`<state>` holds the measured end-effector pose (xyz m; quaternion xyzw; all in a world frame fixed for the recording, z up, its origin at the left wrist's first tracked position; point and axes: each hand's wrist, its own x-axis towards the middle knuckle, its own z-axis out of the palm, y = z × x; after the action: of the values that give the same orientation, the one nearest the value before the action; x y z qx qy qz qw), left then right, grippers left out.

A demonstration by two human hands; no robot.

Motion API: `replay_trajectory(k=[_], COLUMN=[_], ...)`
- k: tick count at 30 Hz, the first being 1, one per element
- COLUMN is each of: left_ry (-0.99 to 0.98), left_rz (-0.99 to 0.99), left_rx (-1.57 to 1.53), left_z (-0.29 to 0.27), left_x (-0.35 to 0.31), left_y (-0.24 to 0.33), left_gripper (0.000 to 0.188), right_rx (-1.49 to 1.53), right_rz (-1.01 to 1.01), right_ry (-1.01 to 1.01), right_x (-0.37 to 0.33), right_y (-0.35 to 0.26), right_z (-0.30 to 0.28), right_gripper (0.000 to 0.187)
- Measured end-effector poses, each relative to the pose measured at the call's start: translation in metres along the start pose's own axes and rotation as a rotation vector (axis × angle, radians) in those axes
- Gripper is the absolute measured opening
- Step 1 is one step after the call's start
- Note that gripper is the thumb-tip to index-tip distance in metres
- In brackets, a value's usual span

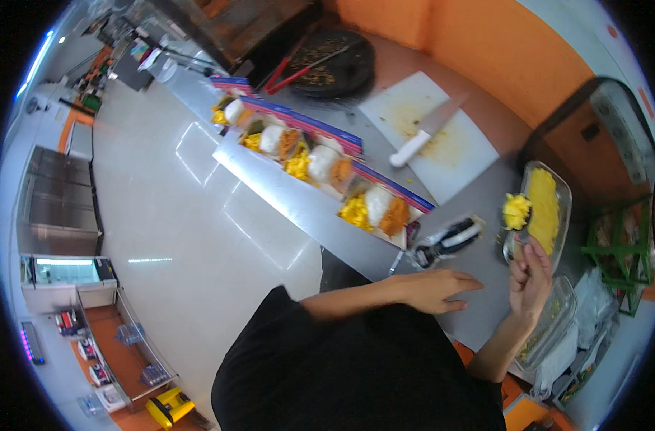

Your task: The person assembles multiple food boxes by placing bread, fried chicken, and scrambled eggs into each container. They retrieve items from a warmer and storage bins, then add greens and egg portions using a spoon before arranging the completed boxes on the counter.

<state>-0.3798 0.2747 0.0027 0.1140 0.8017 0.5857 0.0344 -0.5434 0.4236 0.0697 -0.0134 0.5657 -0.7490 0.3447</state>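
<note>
My right hand (530,280) grips a spoon (522,233) heaped with chunky yellow food (516,210) that looks like scrambled egg. It is held at the left edge of a clear rectangular container (568,215) filled with a yellow mass (543,208). Above the counter's near edge, my left hand (433,290) has its fingers stretched out and holds nothing. Beyond it lies a black and white item in clear plastic (447,243), its kind unclear. Left of that, several open meal boxes (374,208) stand in a row, with white rice mounds, yellow pieces and orange-brown food.
A white cutting board (466,167) with a white-handled knife (417,144) lies at the back. Farther left is a dark round pan (334,65) with red-handled tongs (291,75). A second clear container (553,323) sits by my right forearm, near a green rack (618,248).
</note>
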Motion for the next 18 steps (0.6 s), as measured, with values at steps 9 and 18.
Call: replay_trajectory(k=[9,18], left_ry=[1.001,1.686], left_rz=[-0.355,-0.389], left_rx=[-0.225,-0.224], left_z=[-0.153,-0.296], left_x=[-0.267,-0.451], left_y=[-0.027,-0.096], left_gripper=[0.034,0.023], right_rx=[-0.015,-0.993], right_rz=[0.379,-0.734], right_ry=[-0.584,-0.526], right_x=[0.045,0.117], right_y=[0.163,0.357], right_z=[0.356,0.624], right_gripper=[0.03,0.021])
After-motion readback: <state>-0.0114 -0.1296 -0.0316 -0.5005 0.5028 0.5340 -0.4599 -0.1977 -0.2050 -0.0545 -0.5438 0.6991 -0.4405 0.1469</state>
